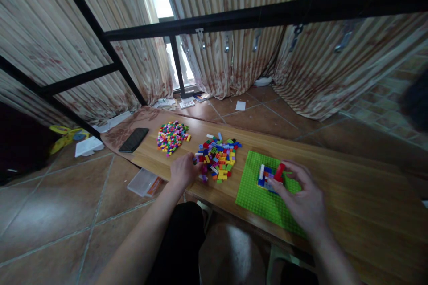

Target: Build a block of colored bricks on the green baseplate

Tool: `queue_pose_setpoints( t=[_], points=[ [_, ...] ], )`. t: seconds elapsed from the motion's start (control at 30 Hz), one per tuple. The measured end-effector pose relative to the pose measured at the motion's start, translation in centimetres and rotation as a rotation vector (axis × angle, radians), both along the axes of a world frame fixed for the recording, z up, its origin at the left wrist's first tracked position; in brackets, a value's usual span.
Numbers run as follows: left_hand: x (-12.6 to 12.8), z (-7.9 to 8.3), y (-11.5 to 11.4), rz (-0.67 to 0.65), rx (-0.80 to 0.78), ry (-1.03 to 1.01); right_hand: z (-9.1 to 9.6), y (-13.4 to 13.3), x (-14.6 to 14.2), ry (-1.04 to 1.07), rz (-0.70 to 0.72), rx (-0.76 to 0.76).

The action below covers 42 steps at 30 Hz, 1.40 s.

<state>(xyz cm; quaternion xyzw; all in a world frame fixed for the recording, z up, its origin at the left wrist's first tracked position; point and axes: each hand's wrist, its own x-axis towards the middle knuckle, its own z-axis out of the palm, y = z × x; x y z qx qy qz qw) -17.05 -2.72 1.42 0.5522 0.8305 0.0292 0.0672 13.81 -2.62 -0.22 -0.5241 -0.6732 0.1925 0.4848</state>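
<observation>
My left hand (pixel 183 171) reaches to the near left edge of a pile of mixed toy bricks (pixel 219 158), its fingers curled down; whatever is between the fingertips is hidden. On the wooden bench lies a green baseplate (pixel 256 207) with a small brick build (pixel 263 182) in blue, yellow and other colours. A white brick (pixel 261 172) stands upright at the build's left side. My right hand (pixel 306 193) is over the right part of the baseplate, thumb and fingers closed around an upright red brick (pixel 279 172) at the build's right side.
A second pile of smaller bricks (pixel 172 137) lies farther left on the bench (pixel 361 196), beside a dark phone (pixel 133 140). A clear plastic box (pixel 143 182) sits on the tiled floor below. Black metal bars (pixel 234 18) cross in front of striped curtains (pixel 230 62).
</observation>
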Motion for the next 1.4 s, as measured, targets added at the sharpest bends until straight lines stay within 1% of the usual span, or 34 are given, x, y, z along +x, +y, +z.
queue_pose_setpoints(
  t=[0.1,0.23,0.47,0.63,0.87,1.1,1.4],
  points=[
    [-0.1,0.1,0.5,-0.021,-0.015,0.016,-0.1,0.1,0.1,0.002,0.002,-0.011],
    [0.0,0.3,0.2,-0.066,-0.020,0.037,-0.1,0.2,-0.1,0.009,0.010,-0.024],
    [0.8,0.1,0.3,-0.178,0.040,0.093,-0.3,0.2,-0.2,0.019,0.025,-0.038],
    [1.0,-0.3,0.4,-0.171,0.060,0.100,-0.5,0.4,-0.2,0.012,0.027,-0.034],
    [0.9,-0.5,0.3,-0.142,0.079,0.101,-0.8,0.6,-0.1,-0.052,0.029,-0.020],
    [0.9,-0.7,0.5,-0.118,0.086,0.112,-0.5,0.5,0.0,-0.049,0.016,-0.023],
    [0.9,-1.1,0.9,-0.087,0.149,0.049,-0.8,0.7,0.2,-0.066,0.031,-0.001]
  ],
)
